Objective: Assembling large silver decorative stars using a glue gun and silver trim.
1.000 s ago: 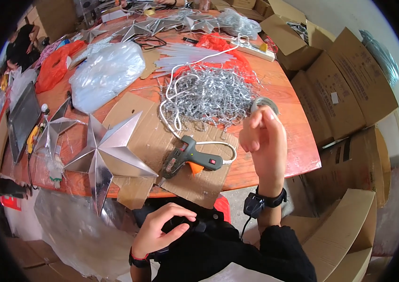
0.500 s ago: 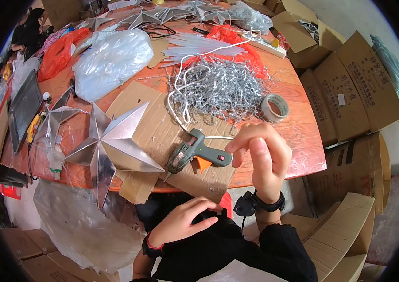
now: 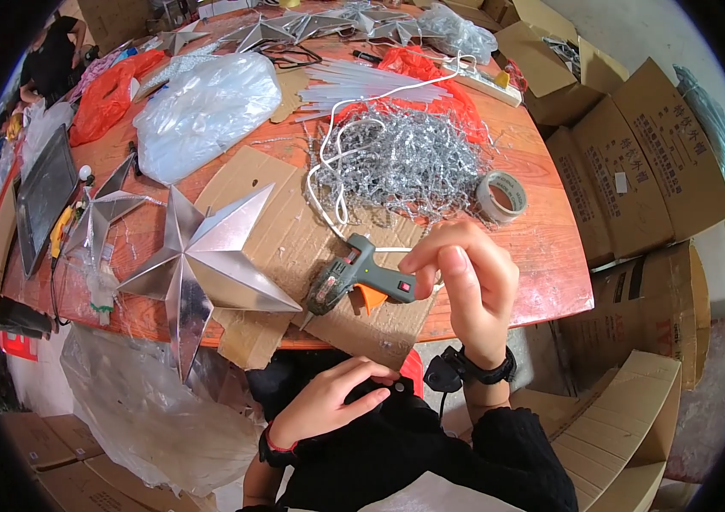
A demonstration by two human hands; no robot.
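A grey hot glue gun (image 3: 354, 277) with an orange trigger lies on a flat cardboard sheet (image 3: 273, 226). A thin pale stick (image 3: 391, 250) projects from its back end. My right hand (image 3: 477, 286) is raised at the gun's handle, fingers curled and thumb bent in. The fingertips overlap the handle's end in view; whether they touch is unclear, and the inside of the hand is hidden. My left hand (image 3: 328, 401) rests on my lap below the table edge, fingers stretched and empty. A large silver star (image 3: 200, 252) lies left of the gun.
On the red-brown table (image 3: 550, 264) are silver tinsel (image 3: 405, 162), a tape roll (image 3: 500, 196), clear sticks (image 3: 362, 90), a filled plastic bag (image 3: 204, 111) and a smaller star (image 3: 98, 224). White cable loops through the tinsel. Cardboard boxes (image 3: 635, 171) stand right; a person (image 3: 51, 60) is far left.
My right hand has shifted slightly left, its fingertips now over the glue gun's handle end. My left hand and the gun stay nearly in place.
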